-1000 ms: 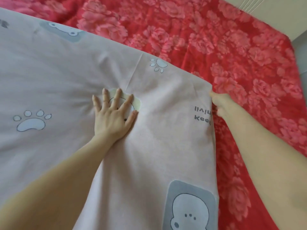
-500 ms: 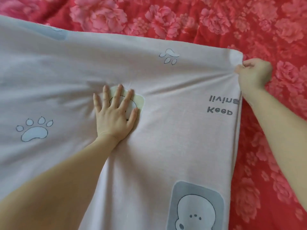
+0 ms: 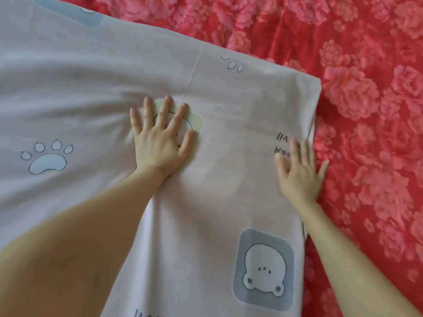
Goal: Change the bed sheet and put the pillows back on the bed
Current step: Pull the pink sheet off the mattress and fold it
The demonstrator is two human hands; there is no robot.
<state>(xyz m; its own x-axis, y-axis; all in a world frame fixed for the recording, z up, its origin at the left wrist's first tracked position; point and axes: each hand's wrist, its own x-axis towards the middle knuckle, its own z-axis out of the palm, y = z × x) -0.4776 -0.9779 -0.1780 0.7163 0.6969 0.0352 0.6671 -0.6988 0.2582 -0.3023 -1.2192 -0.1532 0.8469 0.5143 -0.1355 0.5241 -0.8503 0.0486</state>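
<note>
Sheet (image 3: 229, 184) lies part-spread over the red floral cover (image 3: 366, 106), which shows beyond its right edge. Left hand (image 3: 160, 140) presses flat on it, fingers spread; right hand (image 3: 299, 170) flat at the edge, gripping nothing. Judged: spreading unfinished, tucking outstanding. Pillows not in view.

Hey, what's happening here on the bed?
A person is laying a pale pink sheet printed with paws and bears over a red flowered blanket. The left hand presses flat on the sheet, fingers spread over a bear print. The right hand lies flat along the sheet's right edge, its little finger over the red blanket. The sheet covers only part of the blanket, and wrinkles fan out beside the left hand. No pillows are in view.
</note>
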